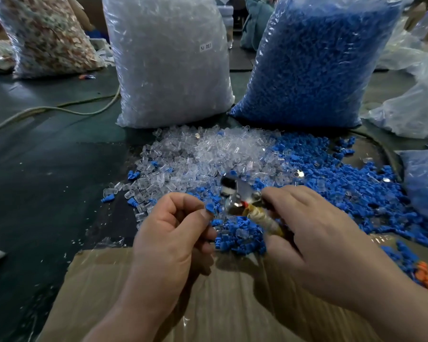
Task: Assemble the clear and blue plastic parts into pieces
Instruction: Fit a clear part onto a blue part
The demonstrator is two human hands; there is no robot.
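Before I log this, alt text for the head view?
Left hand pinches a blue part; right hand grips a blurred metal tool, over a heap of clear and blue parts. Behind stand a clear-filled bag and a blue-filled bag.

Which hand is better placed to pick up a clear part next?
Probably left. The left hand pinches only a small blue part and sits nearest the clear parts; the right hand is wrapped round a blurred tool.
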